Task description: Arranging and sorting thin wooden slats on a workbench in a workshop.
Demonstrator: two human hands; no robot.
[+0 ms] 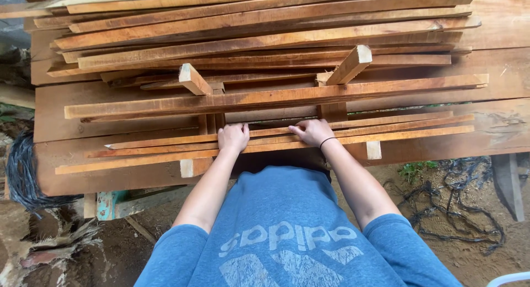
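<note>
Presently both hands rest on the near strips of a timber stack. Left hand (233, 137) lies knuckles-up, fingers curled over the near strips (287, 139); whether it clamps one I cannot tell. Right hand (312, 132) lies flatter, fingertips pressed on the same strips, a black band (327, 142) at its wrist; no closed grasp is visible.

Count: three thin strips lie side by side under the hands, running left to right at the near edge. One longer strip (276, 97) lies just beyond them. Two short blocks stick up at an angle, left block (194, 79) and right block (350, 64). Farther off is a pile (259, 27) of many strips, too overlapped to count. All lie on wide boards (66, 107).

No containers are in view. Black cord (22, 174) lies bundled at the near left, and more is strewn on the dirt (486, 248) at the right.
</note>
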